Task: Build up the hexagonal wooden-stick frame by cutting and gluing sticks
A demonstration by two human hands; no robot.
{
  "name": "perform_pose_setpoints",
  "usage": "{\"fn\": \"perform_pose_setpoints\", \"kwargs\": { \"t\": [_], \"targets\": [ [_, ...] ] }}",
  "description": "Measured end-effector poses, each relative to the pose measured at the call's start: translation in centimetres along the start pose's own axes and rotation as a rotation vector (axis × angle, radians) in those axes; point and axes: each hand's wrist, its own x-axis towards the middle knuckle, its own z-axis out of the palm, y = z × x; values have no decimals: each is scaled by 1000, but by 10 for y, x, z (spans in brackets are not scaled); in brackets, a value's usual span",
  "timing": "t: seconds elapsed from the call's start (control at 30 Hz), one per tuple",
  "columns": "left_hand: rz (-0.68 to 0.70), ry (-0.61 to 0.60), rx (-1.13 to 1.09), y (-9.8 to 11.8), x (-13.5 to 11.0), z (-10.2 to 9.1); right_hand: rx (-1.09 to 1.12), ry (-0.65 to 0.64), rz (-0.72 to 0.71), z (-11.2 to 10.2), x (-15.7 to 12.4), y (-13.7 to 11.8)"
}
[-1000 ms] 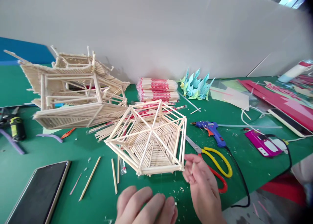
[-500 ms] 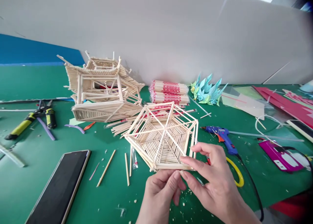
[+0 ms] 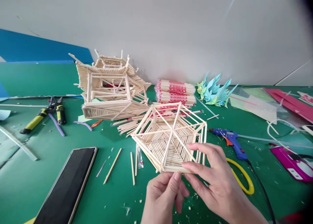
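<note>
A hexagonal frame (image 3: 168,131) of thin wooden sticks, with spokes crossing over a floor of closely laid sticks, tilts toward me in the middle. At its near edge my left hand (image 3: 166,191) is closed, thumb and fingertips pinched against the rim. My right hand (image 3: 215,175) grips the near right corner, its index and middle fingers on the top sticks and the thumb below the rim. Anything small between the left fingertips is hidden. Behind to the left stands a larger house-like stick model (image 3: 110,90).
Stick bundles (image 3: 174,92) lie by the wall beside blue paper origami (image 3: 216,90). On the right are a blue glue gun (image 3: 231,139), a yellow ring handle (image 3: 242,178) and a magenta device (image 3: 290,162). A phone (image 3: 66,185), pliers (image 3: 46,114) and loose sticks (image 3: 112,167) lie left.
The view has turned slightly left, so things sit farther right in the picture. My right thumb has moved closer under the frame's rim. Both hands stay at its near edge.
</note>
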Motion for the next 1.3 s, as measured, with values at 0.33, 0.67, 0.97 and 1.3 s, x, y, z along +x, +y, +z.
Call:
{"fn": "perform_pose_setpoints", "kwargs": {
  "t": [0.33,0.67,0.97,1.3],
  "targets": [
    [110,-6,399,-1,-13,-26,63,-221,-33,-15,27,-11],
    [1307,217,1135,29,-5,-46,59,-434,-91,-19,57,-19],
    [1238,188,1202,29,12,-45,103,-564,71,-17,58,-23],
    [1218,144,1189,29,16,-46,159,-598,117,-13,55,-20]
  ]
}}
